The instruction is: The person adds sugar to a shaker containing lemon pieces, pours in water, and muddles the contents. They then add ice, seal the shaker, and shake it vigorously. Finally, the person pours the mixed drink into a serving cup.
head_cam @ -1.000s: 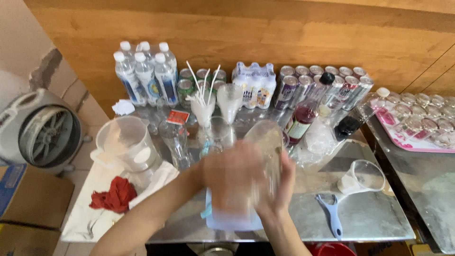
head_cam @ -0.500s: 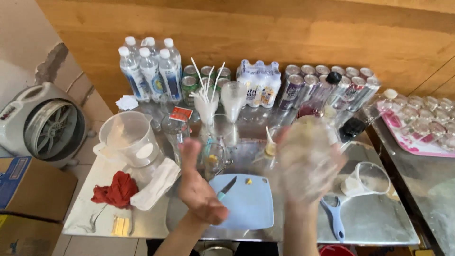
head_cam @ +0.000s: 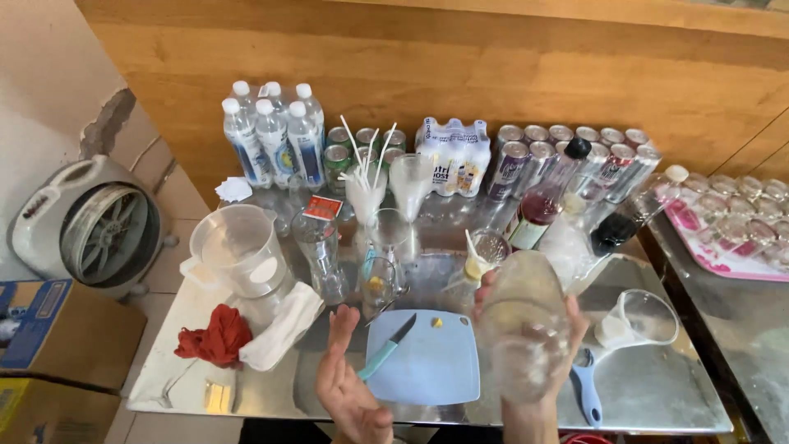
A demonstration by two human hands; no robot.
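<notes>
right hand [head_cam: 530, 329] wrapped round a clear shaker cup [head_cam: 523, 325], raised off the tabletop [head_cam: 657, 403]; left hand [head_cam: 349, 386] open, empty, near the blue cutting board [head_cam: 427, 362].

A clear plastic shaker cup [head_cam: 524, 329], upright and blurred, is gripped above the blue cutting board [head_cam: 427, 362].

Six clear water bottles [head_cam: 275, 140] stand at the back, one red rag [head_cam: 215, 339] and one white cloth [head_cam: 281, 337] lie left, one blue cutting board [head_cam: 436, 366] carries one knife [head_cam: 386, 355], one big plastic jug [head_cam: 238, 251].
</notes>
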